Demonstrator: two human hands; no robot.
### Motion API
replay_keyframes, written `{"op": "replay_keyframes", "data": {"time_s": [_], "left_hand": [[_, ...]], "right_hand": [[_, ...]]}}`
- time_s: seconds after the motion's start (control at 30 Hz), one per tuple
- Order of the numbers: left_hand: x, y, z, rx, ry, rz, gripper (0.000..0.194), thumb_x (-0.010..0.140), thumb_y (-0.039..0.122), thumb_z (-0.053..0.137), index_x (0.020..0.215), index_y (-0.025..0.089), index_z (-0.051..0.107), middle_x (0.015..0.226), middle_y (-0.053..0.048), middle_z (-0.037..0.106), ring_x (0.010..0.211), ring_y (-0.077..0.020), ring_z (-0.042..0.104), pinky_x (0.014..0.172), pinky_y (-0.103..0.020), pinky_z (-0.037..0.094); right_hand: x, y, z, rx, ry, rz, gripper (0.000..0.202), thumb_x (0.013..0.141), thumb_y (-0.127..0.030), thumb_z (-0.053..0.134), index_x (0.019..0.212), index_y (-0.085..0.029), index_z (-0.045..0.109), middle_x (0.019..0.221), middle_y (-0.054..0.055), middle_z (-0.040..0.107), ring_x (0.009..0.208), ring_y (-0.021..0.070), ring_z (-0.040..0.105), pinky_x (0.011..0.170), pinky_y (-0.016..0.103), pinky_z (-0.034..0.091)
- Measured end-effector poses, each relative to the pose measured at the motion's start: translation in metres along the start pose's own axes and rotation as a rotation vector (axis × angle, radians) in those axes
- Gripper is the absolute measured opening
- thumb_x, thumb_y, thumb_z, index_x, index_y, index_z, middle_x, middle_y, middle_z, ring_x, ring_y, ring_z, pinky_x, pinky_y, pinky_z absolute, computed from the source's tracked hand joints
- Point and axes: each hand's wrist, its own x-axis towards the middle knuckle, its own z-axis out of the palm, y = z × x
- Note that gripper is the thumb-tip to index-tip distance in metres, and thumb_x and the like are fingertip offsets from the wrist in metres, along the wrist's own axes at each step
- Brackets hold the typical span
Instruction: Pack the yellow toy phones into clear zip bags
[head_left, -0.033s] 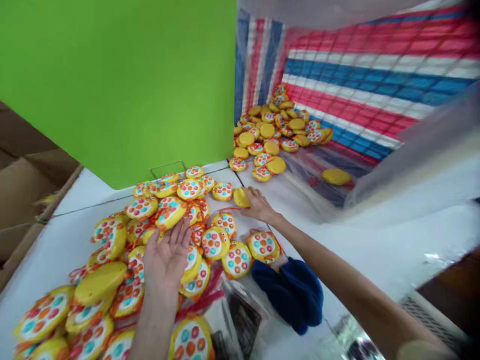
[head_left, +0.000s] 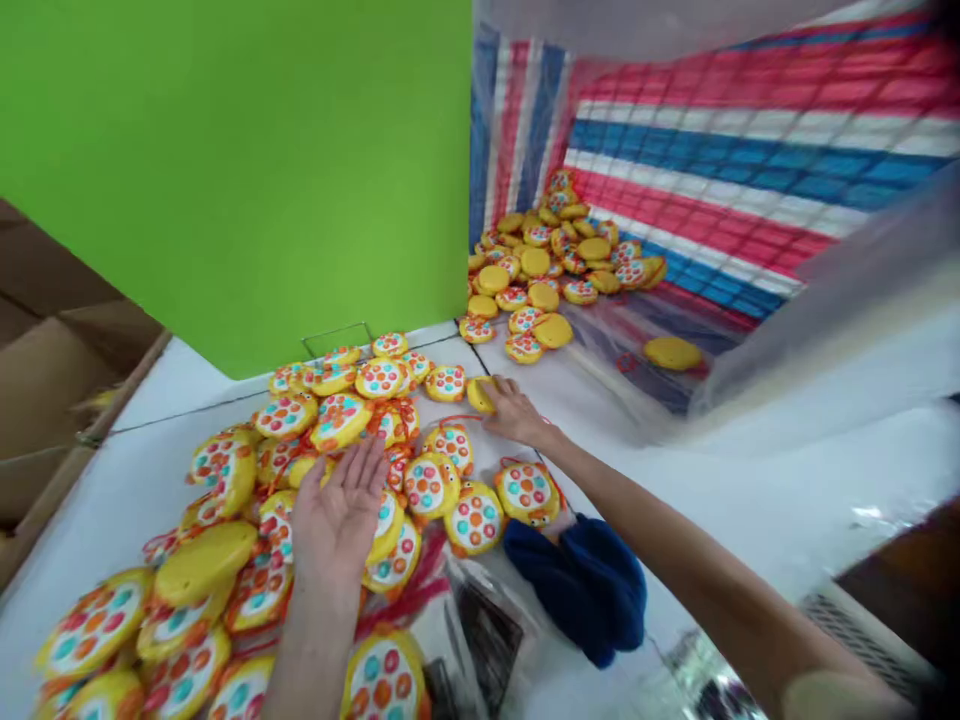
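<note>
- A yellow piece (head_left: 480, 395), plain side showing, lies at the fingertips of the right hand (head_left: 513, 412), just left of that grip.
- The right grip is partly curled, its fingers over the piece's right edge; whether it pinches the piece or merely touches it, I cannot tell.
- A red string (head_left: 454, 418) runs leftward from beside the right grip.
- The left hand (head_left: 341, 508) lies palm up, its grip spread wide, thumb apart, with nothing in the palm.
- A pile of dotted pieces (head_left: 341, 420), yellow-rimmed with coloured spots on white, spreads beyond the left grip and to both sides of it.
- One dotted piece with eyes (head_left: 526, 490) sits near the right grip, on the person's side.
- Touching that piece, nearer the person, is a dark blue cloth item (head_left: 592, 590).
- A clear plastic packet (head_left: 487, 630) lies right of the left wrist.
- The white bench (head_left: 150, 430) carries the pile.
- Beyond the right grip, a second heap (head_left: 534, 262) stands by a striped sheet (head_left: 712, 150); a lone yellow piece (head_left: 673, 352) lies farther right.
- A green panel (head_left: 262, 180) rises beyond the left grip.
- A cardboard box (head_left: 52, 370) is well left of the left grip.
</note>
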Motion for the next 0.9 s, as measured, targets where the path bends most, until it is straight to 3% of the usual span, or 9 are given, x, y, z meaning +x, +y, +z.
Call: {"op": "replay_keyframes", "data": {"time_s": [0.1, 0.17, 0.23, 0.47, 0.63, 0.7, 0.77, 0.83, 0.9], "left_hand": [[-0.017, -0.010, -0.004, 0.087, 0.013, -0.082, 0.026, 0.089, 0.019, 0.040, 0.098, 0.008, 0.060, 0.104, -0.017, 0.067, 0.096, -0.0237, 0.067, 0.075, -0.033, 0.058], [-0.026, -0.019, -0.010, 0.132, 0.036, -0.114, 0.023, 0.088, 0.015, 0.040, 0.094, 0.009, 0.062, 0.095, -0.015, 0.069, 0.087, -0.0216, 0.068, 0.072, -0.032, 0.058], [-0.034, -0.030, -0.017, 0.164, 0.061, -0.143, 0.021, 0.086, 0.012, 0.042, 0.092, 0.010, 0.062, 0.087, -0.013, 0.070, 0.080, -0.0196, 0.069, 0.068, -0.029, 0.057], [-0.046, -0.068, -0.016, 0.267, -0.019, -0.232, 0.019, 0.089, 0.011, 0.041, 0.092, 0.011, 0.060, 0.078, -0.011, 0.069, 0.072, -0.0172, 0.068, 0.061, -0.026, 0.054], [-0.055, -0.076, -0.005, 0.363, -0.107, -0.169, 0.016, 0.090, 0.020, 0.047, 0.099, 0.012, 0.058, 0.085, -0.010, 0.069, 0.076, -0.0184, 0.068, 0.060, -0.026, 0.054], [-0.056, -0.073, -0.002, 0.372, -0.148, -0.225, 0.023, 0.091, 0.031, 0.048, 0.104, 0.015, 0.057, 0.086, -0.009, 0.069, 0.075, -0.0209, 0.068, 0.056, -0.028, 0.055], [-0.055, -0.072, -0.002, 0.349, -0.187, -0.332, 0.028, 0.090, 0.038, 0.048, 0.107, 0.016, 0.057, 0.085, -0.008, 0.069, 0.070, -0.0220, 0.068, 0.052, -0.030, 0.054], [-0.050, -0.074, -0.004, 0.324, -0.140, -0.359, 0.021, 0.087, 0.028, 0.053, 0.103, 0.015, 0.059, 0.085, -0.007, 0.069, 0.067, -0.0194, 0.068, 0.053, -0.029, 0.055], [-0.043, -0.078, -0.010, 0.335, -0.038, -0.281, 0.019, 0.080, 0.012, 0.059, 0.099, 0.014, 0.061, 0.090, -0.006, 0.070, 0.071, -0.0168, 0.068, 0.059, -0.026, 0.057]], "right_hand": [[0.007, -0.003, -0.007, 0.108, 0.008, 0.051, 0.049, 0.072, -0.013, 0.062, 0.120, -0.018, 0.052, 0.135, 0.014, 0.046, 0.130, 0.0332, 0.031, 0.105, 0.054, 0.029], [0.003, -0.007, -0.014, 0.231, -0.011, 0.108, 0.035, 0.082, -0.022, 0.053, 0.116, -0.016, 0.051, 0.121, 0.015, 0.056, 0.115, 0.0312, 0.049, 0.091, 0.051, 0.045], [-0.010, -0.014, -0.022, 0.378, -0.067, 0.151, 0.027, 0.087, -0.027, 0.047, 0.111, -0.015, 0.052, 0.108, 0.015, 0.062, 0.098, 0.0277, 0.060, 0.075, 0.045, 0.054], [-0.084, -0.043, -0.028, 0.810, -0.213, 0.158, 0.030, 0.083, -0.043, 0.059, 0.098, -0.018, 0.056, 0.089, 0.007, 0.066, 0.070, 0.0173, 0.064, 0.054, 0.029, 0.056], [-0.112, -0.056, -0.018, 0.903, -0.230, 0.157, 0.037, 0.077, -0.049, 0.067, 0.096, -0.018, 0.060, 0.081, 0.003, 0.065, 0.064, 0.0154, 0.061, 0.051, 0.025, 0.053], [-0.122, -0.065, -0.016, 0.823, -0.214, 0.048, 0.036, 0.078, -0.045, 0.067, 0.101, -0.018, 0.062, 0.087, 0.004, 0.066, 0.072, 0.0158, 0.062, 0.061, 0.026, 0.054], [-0.132, -0.077, -0.017, 0.630, -0.291, -0.214, 0.034, 0.081, -0.037, 0.067, 0.109, -0.019, 0.062, 0.098, 0.005, 0.066, 0.087, 0.0172, 0.062, 0.078, 0.030, 0.052], [-0.139, -0.087, -0.020, 0.396, -0.455, -0.500, 0.036, 0.082, -0.032, 0.067, 0.115, -0.020, 0.062, 0.115, 0.007, 0.062, 0.105, 0.0200, 0.057, 0.095, 0.034, 0.044], [-0.135, -0.087, -0.025, 0.248, -0.559, -0.620, 0.041, 0.080, -0.032, 0.069, 0.119, -0.021, 0.061, 0.127, 0.009, 0.056, 0.116, 0.0220, 0.052, 0.101, 0.036, 0.039]]}}
